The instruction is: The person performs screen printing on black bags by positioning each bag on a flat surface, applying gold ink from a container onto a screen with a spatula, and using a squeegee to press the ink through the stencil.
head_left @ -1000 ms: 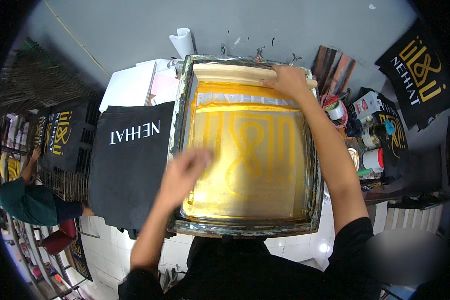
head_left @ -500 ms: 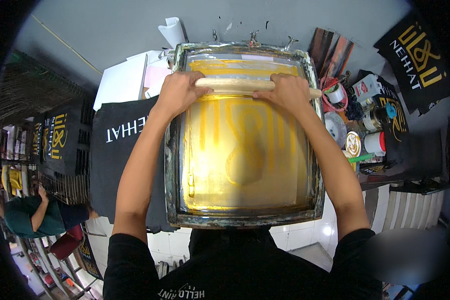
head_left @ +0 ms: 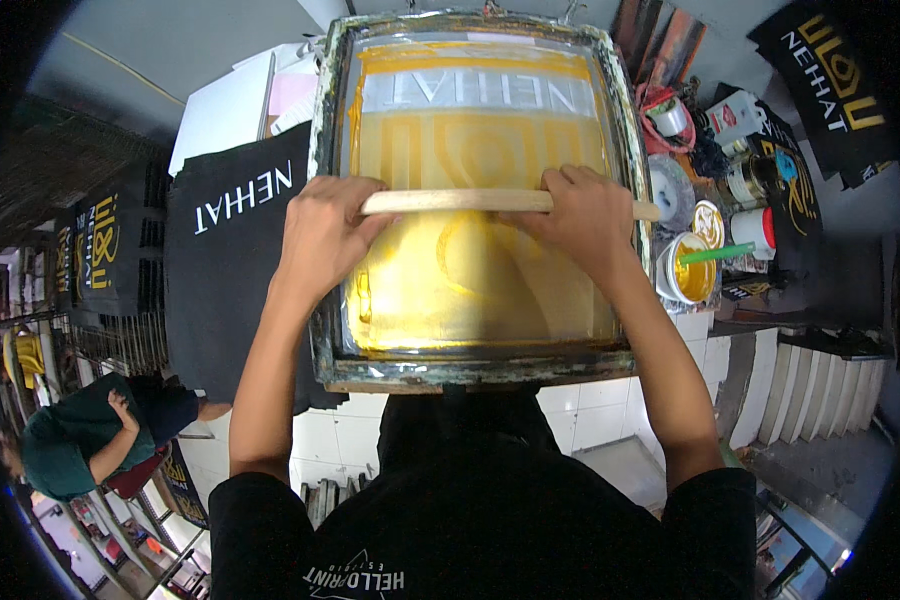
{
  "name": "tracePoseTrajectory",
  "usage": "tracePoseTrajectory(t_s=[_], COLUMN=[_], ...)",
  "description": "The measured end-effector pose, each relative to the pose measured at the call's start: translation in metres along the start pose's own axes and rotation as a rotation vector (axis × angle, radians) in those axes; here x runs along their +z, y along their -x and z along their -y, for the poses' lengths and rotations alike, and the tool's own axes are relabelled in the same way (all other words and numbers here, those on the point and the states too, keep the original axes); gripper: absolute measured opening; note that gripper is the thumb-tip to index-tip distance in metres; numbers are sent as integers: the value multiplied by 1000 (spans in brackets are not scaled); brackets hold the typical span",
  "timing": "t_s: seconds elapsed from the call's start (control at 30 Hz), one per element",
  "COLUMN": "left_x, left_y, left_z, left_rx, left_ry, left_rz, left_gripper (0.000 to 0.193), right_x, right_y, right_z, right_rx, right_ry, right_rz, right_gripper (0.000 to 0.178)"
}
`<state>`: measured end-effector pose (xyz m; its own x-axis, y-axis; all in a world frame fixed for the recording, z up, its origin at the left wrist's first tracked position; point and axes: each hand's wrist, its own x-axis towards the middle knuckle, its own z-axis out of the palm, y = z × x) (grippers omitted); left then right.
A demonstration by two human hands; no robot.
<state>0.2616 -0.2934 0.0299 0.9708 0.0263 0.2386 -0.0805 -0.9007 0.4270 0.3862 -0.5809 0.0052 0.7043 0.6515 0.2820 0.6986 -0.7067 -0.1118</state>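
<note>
A wooden-handled squeegee (head_left: 458, 201) lies crosswise over a framed printing screen (head_left: 450, 379). My left hand (head_left: 332, 222) wraps round its left part, thumb underneath, and my right hand (head_left: 585, 222) grips it toward the right end. The squeegee's blade is hidden under the handle and my hands. Golden-yellow ink (head_left: 410, 325) coats the mesh, thickest along the left and near edges. Through the mesh shows a curling design, with white lettering in a paler band at the far end. The frame is dark and worn, edged with tape.
Black printed fabric (head_left: 232, 280) lies left of the screen, with white sheets (head_left: 220, 110) behind it. To the right stand a tub of yellow ink (head_left: 685, 275) with a green stick, jars and a red-lidded container (head_left: 760, 230). A person (head_left: 80, 435) sits at far left.
The squeegee, held in both my hands, has been pulled toward me along the screen, uncovering the white lettering at the far end. The view has also shifted, and the ink tub shows more fully.
</note>
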Motion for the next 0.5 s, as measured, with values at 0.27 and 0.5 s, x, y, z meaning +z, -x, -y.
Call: tracePoseTrajectory(t_s=[0.27, 0.5], left_x=[-13, -3], left_y=[95, 155], left_z=[-49, -49], left_rx=[15, 62], left_ry=[63, 79], left_rz=[59, 51], left_gripper=[27, 52], right_x=[-31, -31], right_y=[101, 153], right_z=[45, 67], right_rx=[13, 3], right_ry=[-13, -25], right_rz=[168, 33], right_gripper=[41, 31])
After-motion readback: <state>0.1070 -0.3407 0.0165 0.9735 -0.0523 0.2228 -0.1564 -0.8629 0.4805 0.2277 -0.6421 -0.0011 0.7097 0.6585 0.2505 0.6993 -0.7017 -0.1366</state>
